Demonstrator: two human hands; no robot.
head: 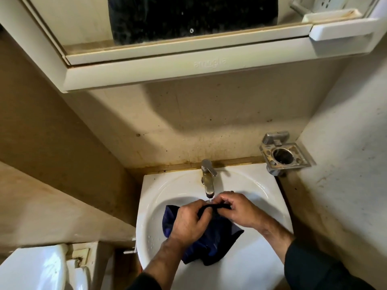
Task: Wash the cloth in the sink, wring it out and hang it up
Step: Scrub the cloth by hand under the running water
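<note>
Both hands, L (189, 221) + R (240, 210), fingers pinched on dark cloth (211, 241) edge stretched left-right under tap (208, 178) (water running); rest hangs into sink (261, 189).

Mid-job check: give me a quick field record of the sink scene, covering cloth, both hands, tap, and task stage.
cloth: dark blue cloth, bunched in the sink, top edge lifted under the spout
left hand: left hand pinching the cloth's top edge
right hand: right hand pinching the same edge, close beside the left
tap: tap with water at the spout, landing where the hands hold the cloth
stage: washing; not yet wrung or hung
</note>
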